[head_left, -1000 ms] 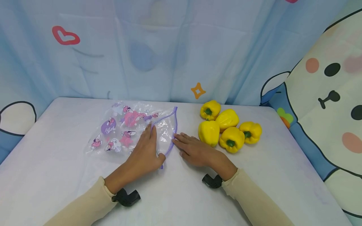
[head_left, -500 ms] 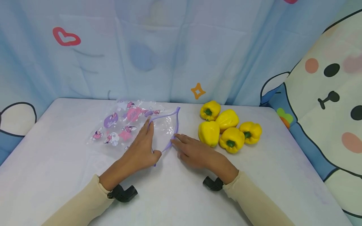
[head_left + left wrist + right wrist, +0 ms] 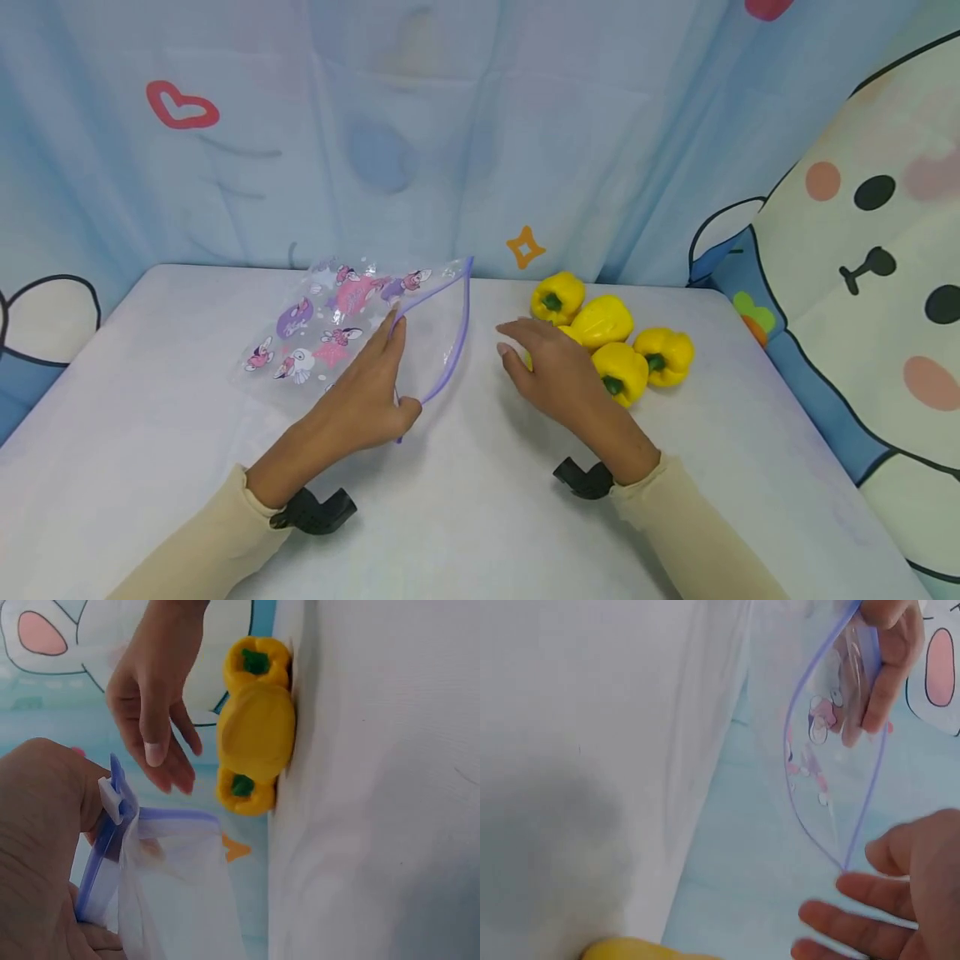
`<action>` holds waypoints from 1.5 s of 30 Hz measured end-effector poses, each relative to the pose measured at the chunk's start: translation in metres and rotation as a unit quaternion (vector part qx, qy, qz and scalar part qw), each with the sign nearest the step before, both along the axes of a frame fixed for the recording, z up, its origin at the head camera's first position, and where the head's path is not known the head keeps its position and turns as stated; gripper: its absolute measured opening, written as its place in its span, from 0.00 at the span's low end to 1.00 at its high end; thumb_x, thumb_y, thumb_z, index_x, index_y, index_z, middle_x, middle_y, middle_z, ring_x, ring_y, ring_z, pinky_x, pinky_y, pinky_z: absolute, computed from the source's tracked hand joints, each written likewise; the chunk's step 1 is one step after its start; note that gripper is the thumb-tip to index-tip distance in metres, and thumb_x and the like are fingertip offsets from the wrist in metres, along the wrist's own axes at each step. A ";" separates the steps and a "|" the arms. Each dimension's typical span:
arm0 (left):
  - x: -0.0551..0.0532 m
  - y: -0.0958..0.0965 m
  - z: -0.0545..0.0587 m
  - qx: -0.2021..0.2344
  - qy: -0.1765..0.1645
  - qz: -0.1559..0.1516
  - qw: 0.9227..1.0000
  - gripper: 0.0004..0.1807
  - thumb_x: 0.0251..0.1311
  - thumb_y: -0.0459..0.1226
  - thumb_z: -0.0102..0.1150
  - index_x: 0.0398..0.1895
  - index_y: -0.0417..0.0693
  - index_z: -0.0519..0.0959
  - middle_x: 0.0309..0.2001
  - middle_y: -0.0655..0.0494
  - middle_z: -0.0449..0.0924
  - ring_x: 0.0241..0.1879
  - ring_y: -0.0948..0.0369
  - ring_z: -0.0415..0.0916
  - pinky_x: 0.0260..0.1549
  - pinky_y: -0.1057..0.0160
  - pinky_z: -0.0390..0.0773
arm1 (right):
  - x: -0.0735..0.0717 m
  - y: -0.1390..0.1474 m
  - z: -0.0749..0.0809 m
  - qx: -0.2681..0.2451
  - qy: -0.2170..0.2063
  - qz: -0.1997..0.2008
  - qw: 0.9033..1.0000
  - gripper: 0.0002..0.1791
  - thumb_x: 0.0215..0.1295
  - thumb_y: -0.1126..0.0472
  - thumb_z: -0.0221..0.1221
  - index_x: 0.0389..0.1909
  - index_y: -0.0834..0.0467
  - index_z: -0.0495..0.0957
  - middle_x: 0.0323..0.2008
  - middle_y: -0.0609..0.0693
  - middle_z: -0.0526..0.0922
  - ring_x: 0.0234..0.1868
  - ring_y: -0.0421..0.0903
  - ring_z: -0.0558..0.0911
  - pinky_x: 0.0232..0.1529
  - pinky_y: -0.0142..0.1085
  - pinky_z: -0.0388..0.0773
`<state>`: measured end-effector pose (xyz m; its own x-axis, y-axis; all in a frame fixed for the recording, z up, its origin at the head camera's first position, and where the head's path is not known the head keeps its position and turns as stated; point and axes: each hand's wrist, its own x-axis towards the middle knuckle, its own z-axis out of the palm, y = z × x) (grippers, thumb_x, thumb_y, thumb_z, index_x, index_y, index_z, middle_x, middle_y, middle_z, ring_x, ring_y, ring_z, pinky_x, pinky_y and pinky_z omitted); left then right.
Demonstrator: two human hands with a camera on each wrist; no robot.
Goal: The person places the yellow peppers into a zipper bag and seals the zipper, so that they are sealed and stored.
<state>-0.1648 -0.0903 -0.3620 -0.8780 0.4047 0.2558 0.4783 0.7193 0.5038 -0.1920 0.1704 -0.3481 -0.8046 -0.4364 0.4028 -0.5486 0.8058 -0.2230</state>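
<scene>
A clear zip bag [image 3: 333,321] with pink and purple cartoon prints lies at the left of the table, its purple-edged mouth facing right and spread apart. My left hand [image 3: 356,408] holds the near rim of the mouth; in the left wrist view a white slider [image 3: 110,801] sits on the purple zip strip beside the thumb. My right hand [image 3: 558,371] hovers in the air with relaxed fingers, holding nothing, and partly hides one yellow bell pepper. Another bell pepper [image 3: 603,321] and several more form a cluster just beyond and right of it.
The table [image 3: 465,517] is covered by a white cloth. A blue curtain [image 3: 420,167] with printed shapes hangs behind the table. A large cartoon animal print [image 3: 862,317] covers the right side. Both wrists wear black mounts [image 3: 318,510].
My right hand has let go of the bag's far rim and moved right, toward the peppers. My left hand has drawn its rim slightly left, and the mouth stands wider apart.
</scene>
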 end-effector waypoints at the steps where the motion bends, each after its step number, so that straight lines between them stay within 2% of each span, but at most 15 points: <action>1: 0.000 -0.001 0.001 -0.001 0.003 -0.004 1.000 0.50 0.49 0.37 0.56 0.74 0.30 0.45 0.77 0.44 0.34 0.75 0.50 0.40 0.66 0.48 0.53 | -0.001 0.002 0.001 -0.014 0.017 -0.013 1.000 0.18 0.67 0.57 0.58 0.54 0.62 0.80 0.53 0.58 0.81 0.58 0.55 0.77 0.56 0.48 0.73; 4: 0.003 -0.003 0.005 0.000 0.017 -0.014 1.000 0.49 0.49 0.36 0.55 0.74 0.30 0.46 0.77 0.45 0.35 0.74 0.51 0.41 0.66 0.49 0.55 | -0.005 0.010 0.002 -0.035 0.042 -0.050 0.997 0.19 0.65 0.57 0.60 0.52 0.65 0.80 0.51 0.61 0.81 0.56 0.57 0.77 0.56 0.50 0.73; 9: 0.008 -0.009 0.016 0.008 0.035 -0.028 0.999 0.48 0.49 0.35 0.53 0.75 0.31 0.46 0.77 0.46 0.37 0.74 0.52 0.42 0.65 0.49 0.58 | -0.009 0.021 0.004 -0.042 0.025 -0.095 0.994 0.23 0.63 0.55 0.63 0.53 0.67 0.79 0.50 0.62 0.81 0.55 0.60 0.76 0.57 0.52 0.71; 13: 0.013 -0.014 0.027 0.018 0.043 -0.048 0.998 0.48 0.50 0.34 0.52 0.75 0.32 0.44 0.77 0.48 0.36 0.74 0.54 0.44 0.63 0.51 0.63 | -0.013 0.026 0.004 -0.036 -0.016 -0.126 0.991 0.26 0.64 0.54 0.62 0.56 0.68 0.76 0.53 0.64 0.79 0.56 0.63 0.75 0.59 0.54 0.69; 18: 0.020 -0.021 0.038 0.024 0.058 -0.074 0.995 0.48 0.48 0.33 0.50 0.75 0.33 0.44 0.77 0.51 0.35 0.73 0.56 0.47 0.53 0.55 0.68 | -0.017 0.027 0.002 -0.033 -0.098 -0.152 0.983 0.31 0.66 0.51 0.60 0.62 0.68 0.71 0.60 0.66 0.74 0.59 0.65 0.71 0.61 0.56 0.65; 22: 0.022 -0.023 0.042 0.028 0.075 -0.085 0.993 0.48 0.48 0.33 0.50 0.75 0.33 0.44 0.77 0.51 0.36 0.73 0.55 0.46 0.53 0.54 0.67 | -0.019 0.029 0.001 -0.038 -0.129 -0.147 0.980 0.34 0.66 0.49 0.60 0.64 0.68 0.69 0.61 0.66 0.72 0.62 0.64 0.69 0.62 0.55 0.64; 26: 0.022 -0.024 0.043 0.032 0.088 -0.094 0.991 0.48 0.47 0.32 0.50 0.75 0.31 0.45 0.77 0.49 0.37 0.73 0.55 0.47 0.50 0.55 0.67 | -0.021 0.032 -0.002 -0.067 -0.151 -0.128 0.978 0.34 0.64 0.52 0.62 0.65 0.66 0.68 0.63 0.63 0.71 0.64 0.60 0.68 0.64 0.54 0.63; 33: 0.022 -0.026 0.044 0.024 0.076 -0.108 0.991 0.48 0.48 0.32 0.50 0.75 0.32 0.45 0.77 0.50 0.36 0.74 0.56 0.43 0.55 0.54 0.66 | -0.025 0.031 -0.009 -0.122 -0.197 -0.077 0.970 0.34 0.64 0.56 0.62 0.68 0.63 0.65 0.66 0.58 0.68 0.67 0.55 0.66 0.64 0.49 0.64; 35: 0.023 -0.027 0.045 0.025 0.079 -0.114 0.990 0.48 0.48 0.32 0.50 0.75 0.33 0.45 0.77 0.50 0.36 0.74 0.56 0.43 0.55 0.54 0.66 | -0.026 0.030 -0.010 -0.121 -0.200 -0.078 0.969 0.34 0.65 0.55 0.62 0.68 0.64 0.65 0.67 0.59 0.68 0.67 0.55 0.65 0.64 0.50 0.64; 40: 0.024 -0.033 0.049 0.022 0.086 -0.139 0.986 0.48 0.48 0.33 0.50 0.76 0.36 0.44 0.77 0.50 0.39 0.74 0.56 0.42 0.63 0.53 0.60 | -0.028 0.030 -0.013 -0.094 -0.211 -0.091 0.969 0.36 0.65 0.51 0.61 0.69 0.63 0.64 0.68 0.59 0.66 0.69 0.56 0.63 0.66 0.50 0.60; 45: 0.026 -0.037 0.055 0.012 0.078 -0.169 0.983 0.49 0.48 0.32 0.49 0.77 0.39 0.44 0.77 0.54 0.40 0.74 0.56 0.42 0.66 0.51 0.56 | -0.029 0.030 -0.016 -0.062 -0.225 -0.070 0.970 0.40 0.63 0.51 0.63 0.71 0.63 0.61 0.70 0.59 0.63 0.71 0.57 0.59 0.67 0.52 0.56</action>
<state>-0.1387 -0.1269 -0.3068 -0.6445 0.6581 0.3892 0.7600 0.4957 0.4204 -0.2205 0.2007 -0.3643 -0.9591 -0.2802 0.0397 -0.2599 0.8169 -0.5149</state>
